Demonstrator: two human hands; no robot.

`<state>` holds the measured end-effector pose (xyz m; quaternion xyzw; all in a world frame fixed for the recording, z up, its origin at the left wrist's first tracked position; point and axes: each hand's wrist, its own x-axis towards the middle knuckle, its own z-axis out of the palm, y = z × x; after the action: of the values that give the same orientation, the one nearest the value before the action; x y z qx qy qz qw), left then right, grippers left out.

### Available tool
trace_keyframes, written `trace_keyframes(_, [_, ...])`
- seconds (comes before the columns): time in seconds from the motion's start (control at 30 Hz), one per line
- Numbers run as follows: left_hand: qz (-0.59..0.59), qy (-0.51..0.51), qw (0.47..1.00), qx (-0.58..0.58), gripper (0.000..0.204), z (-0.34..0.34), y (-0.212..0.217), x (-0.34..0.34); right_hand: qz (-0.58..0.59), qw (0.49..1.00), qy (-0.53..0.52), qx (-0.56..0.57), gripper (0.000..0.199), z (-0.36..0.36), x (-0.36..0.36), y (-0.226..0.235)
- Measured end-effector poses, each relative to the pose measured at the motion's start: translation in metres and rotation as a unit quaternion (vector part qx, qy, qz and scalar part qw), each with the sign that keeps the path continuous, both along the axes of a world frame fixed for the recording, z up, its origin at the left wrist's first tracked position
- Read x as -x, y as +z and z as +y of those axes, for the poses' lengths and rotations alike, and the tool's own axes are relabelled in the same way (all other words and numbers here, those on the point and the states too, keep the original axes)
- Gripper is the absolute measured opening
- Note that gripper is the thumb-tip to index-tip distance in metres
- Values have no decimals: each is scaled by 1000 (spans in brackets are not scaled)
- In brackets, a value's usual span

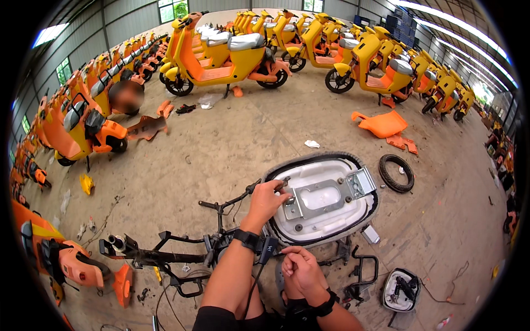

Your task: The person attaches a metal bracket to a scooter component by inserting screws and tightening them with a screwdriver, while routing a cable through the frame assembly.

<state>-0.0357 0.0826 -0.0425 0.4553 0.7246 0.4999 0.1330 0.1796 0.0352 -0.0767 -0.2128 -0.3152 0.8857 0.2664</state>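
An upturned scooter seat (286, 225) lies in front of me, its white underside facing up. Bolted across it is a silver metal bracket (302, 196) with a large oval opening; a hinged plate (361, 183) stands at its right end. My left hand (266, 203) reaches over the seat's left side, thumb and fingers closed at the bracket's left end. Whatever small part they may pinch is hidden. Closer to me, my right hand (301, 269) hovers over my legs below the seat, fingers curled in; their contents cannot be made out. A black scooter frame (182, 257) lies left of my forearms.
A tyre (396, 173) and orange body panels (381, 124) lie at the right. Near my right arm are a black metal rack (364, 270) and a white tray-like shell (387, 298) with black parts. Rows of yellow scooters (234, 63) stand behind. Loose cables cross the floor.
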Motion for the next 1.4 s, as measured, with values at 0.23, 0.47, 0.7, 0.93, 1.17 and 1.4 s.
trace_keyframes(0.23, [-2,-20,999,-42,33,0,-10,5,0,1000,8,4,20,0,0,-1])
trace_keyframes(0.47, [21,26,999,-4,32,-1,4,-1,0,1000,1,-7,20,1,-2,-1])
trace_keyframes(0.7, [-25,-27,998,-48,28,0,-23,9,-26,1000,-10,-12,18,-3,1,13])
trace_keyframes(0.93, [28,-6,998,-50,33,3,-12,1,5,1000,-23,-10,18,0,-1,1])
trace_keyframes(1.17, [39,14,999,-33,30,2,-6,-2,6,1000,-24,-13,17,0,0,0])
trace_keyframes(1.4, [-56,47,994,-79,30,-7,9,-1,-7,1000,-19,-14,16,0,-1,9])
